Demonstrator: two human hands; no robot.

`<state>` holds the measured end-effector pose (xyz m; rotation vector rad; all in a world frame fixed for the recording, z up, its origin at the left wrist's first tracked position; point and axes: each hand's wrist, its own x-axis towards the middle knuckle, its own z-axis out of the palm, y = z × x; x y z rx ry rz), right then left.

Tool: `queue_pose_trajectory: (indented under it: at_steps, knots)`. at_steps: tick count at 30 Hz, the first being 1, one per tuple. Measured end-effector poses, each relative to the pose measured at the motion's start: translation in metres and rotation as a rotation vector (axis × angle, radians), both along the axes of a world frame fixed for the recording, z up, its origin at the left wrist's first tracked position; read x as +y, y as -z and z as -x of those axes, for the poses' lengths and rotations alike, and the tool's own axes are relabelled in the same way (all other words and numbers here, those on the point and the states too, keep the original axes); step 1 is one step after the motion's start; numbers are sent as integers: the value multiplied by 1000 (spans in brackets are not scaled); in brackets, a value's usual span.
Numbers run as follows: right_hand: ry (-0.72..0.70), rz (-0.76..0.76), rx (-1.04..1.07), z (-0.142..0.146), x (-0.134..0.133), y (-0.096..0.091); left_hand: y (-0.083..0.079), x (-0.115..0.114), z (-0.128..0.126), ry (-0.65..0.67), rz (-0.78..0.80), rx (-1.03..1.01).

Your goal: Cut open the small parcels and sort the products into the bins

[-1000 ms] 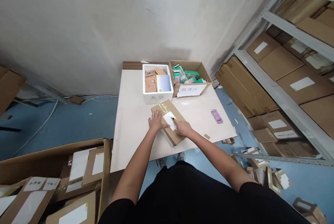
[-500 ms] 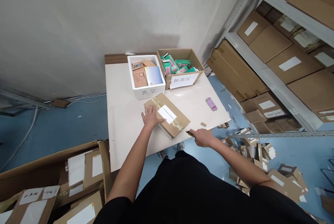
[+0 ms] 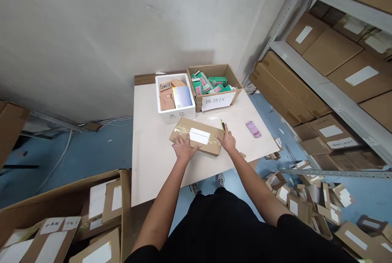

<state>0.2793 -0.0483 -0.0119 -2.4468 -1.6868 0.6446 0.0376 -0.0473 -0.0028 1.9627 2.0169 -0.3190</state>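
A taped cardboard box (image 3: 193,123) with a white label lies on the table, its long side running roughly left to right. On its left front edge rests my left hand (image 3: 183,149), fingers spread, thumb toward the label. My right hand (image 3: 228,141) is at the box's right end, closed around a slim black and yellow utility knife (image 3: 223,126) that points up and away from me. Its fingers touch or nearly touch the box; whether the blade is out is too small to tell.
Behind the box stand a white foam bin (image 3: 177,117) of packets and a carton (image 3: 234,95) of green and pink boxes. A blurred purple item (image 3: 253,129) lies right on the table (image 3: 147,165). Shelving (image 3: 315,67) stands right; a large box of parcels (image 3: 125,189) is at left.
The box has turned, its right end swinging away from me. My right hand has moved from the table's front edge to the box's right end, with the knife now pointing upward.
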Motion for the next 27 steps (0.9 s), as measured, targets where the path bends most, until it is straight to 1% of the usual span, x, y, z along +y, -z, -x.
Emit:
queue_pose_trajectory:
  at_steps: [3,5,6,7,9,11,13,14,16,18,20,23,27]
  knots:
    - [-45,2,57,-32,40,-5,-2,-20,-30,-55,23,76]
    - [-29,-1,109,-53,56,-6,-5,-35,-44,-60,45,97]
    - [-7,-18,155,-63,60,-6,-8,-41,-48,-60,55,99]
    - [21,-43,225,-72,61,-5,-10,-44,-51,-64,60,95]
    - [90,-108,438,-90,55,-1,-17,-43,-52,-77,33,72]
    - [148,-148,704,-103,42,5,-23,-32,-54,-69,-44,33]
    - [183,-123,923,-112,28,12,-25,-15,-60,-17,-124,-17]
    - [190,-88,988,-115,22,16,-24,-7,-64,20,-140,-42]
    - [198,9,1007,-117,15,23,-17,5,-72,79,-121,-77]
    - [194,85,931,-118,13,28,-6,10,-77,98,-83,-82]
    - [172,119,847,-116,14,31,4,10,-78,93,-78,-74]
    - [129,143,812,-112,18,30,15,8,-75,93,-97,-69]
    - [106,155,811,-105,22,22,23,9,-72,115,-142,-52]
